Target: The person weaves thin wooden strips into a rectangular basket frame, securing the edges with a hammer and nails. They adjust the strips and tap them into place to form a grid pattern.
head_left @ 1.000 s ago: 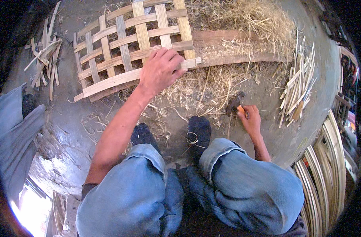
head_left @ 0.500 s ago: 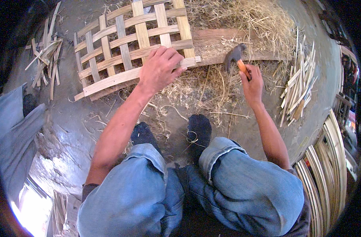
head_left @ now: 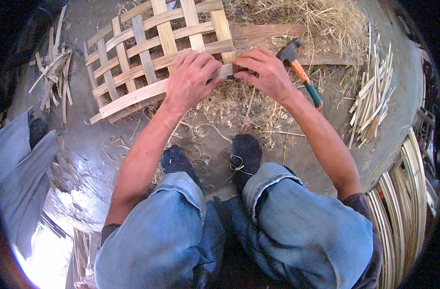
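A woven lattice panel of pale bamboo strips (head_left: 166, 32) lies before me, with one wider strip (head_left: 133, 98) along its near edge. My left hand (head_left: 193, 79) is closed over that near strip, close to the panel's right corner. At the strip's right end, the fingers of my right hand (head_left: 263, 72) pinch the corner; my fingers partly cover the spot. A claw hammer (head_left: 299, 72) with an orange and green handle lies just right of my right hand, its dark head on a brown wooden board (head_left: 268, 34).
Curly shavings (head_left: 316, 17) heap at the back right. Loose bamboo sticks (head_left: 372, 96) lie to the right, and another pile (head_left: 56, 67) at the far left. Bent strips (head_left: 403, 207) stand at lower right. Grey cloth (head_left: 22, 168) hangs at left.
My right hand has let go of the hammer, which now lies on the board, and has moved left to the strip's end. My left hand stays on the strip.
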Demonstrator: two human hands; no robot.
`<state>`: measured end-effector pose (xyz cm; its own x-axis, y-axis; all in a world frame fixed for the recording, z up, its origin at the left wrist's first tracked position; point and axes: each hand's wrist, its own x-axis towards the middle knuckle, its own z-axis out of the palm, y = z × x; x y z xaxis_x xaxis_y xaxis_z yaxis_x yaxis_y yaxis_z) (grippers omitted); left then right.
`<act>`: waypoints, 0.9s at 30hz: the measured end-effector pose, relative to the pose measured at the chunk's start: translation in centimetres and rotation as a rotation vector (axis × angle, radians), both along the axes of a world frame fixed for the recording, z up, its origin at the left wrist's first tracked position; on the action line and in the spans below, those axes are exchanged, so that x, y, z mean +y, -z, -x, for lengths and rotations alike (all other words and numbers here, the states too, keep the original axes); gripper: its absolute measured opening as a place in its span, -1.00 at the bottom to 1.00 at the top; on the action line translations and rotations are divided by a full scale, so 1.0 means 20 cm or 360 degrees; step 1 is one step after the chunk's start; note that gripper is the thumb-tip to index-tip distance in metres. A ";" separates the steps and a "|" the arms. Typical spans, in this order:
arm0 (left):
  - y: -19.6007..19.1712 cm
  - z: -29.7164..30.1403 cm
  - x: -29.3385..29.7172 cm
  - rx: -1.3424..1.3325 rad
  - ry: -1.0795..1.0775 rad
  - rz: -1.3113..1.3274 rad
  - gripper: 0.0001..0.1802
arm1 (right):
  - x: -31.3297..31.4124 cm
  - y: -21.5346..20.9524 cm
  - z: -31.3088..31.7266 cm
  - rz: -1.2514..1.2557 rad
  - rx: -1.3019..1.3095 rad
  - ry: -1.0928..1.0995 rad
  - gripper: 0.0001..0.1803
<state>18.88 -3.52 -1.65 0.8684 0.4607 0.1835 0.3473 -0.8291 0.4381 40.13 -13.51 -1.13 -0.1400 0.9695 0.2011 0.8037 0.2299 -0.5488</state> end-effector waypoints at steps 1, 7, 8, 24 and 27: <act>-0.01 0.00 0.00 0.0020 0.0000 0.0027 -0.66 | 0.00 0.01 0.00 -0.0015 -0.0008 -0.0004 -0.68; 0.02 0.00 -0.02 -0.0045 -0.0061 0.0052 -0.61 | 0.01 0.01 0.02 -0.0071 -0.0105 -0.0051 -0.71; 0.02 0.00 -0.02 -0.0069 -0.0072 0.0063 -0.60 | 0.00 0.02 0.03 -0.0077 -0.0098 -0.0037 -0.71; 0.00 -0.02 -0.02 -0.0092 -0.0128 0.0058 -0.68 | -0.01 0.00 0.06 -0.0047 -0.0003 0.0104 -0.67; 0.01 -0.02 -0.03 -0.0112 -0.0131 0.0040 -0.68 | -0.01 -0.01 0.06 -0.0066 -0.0012 0.0126 -0.66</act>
<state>19.35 -4.17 -1.92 0.8127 0.5354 0.2300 0.3816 -0.7873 0.4843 38.98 -13.79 -0.95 -0.0651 0.9684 0.2407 0.8242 0.1882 -0.5342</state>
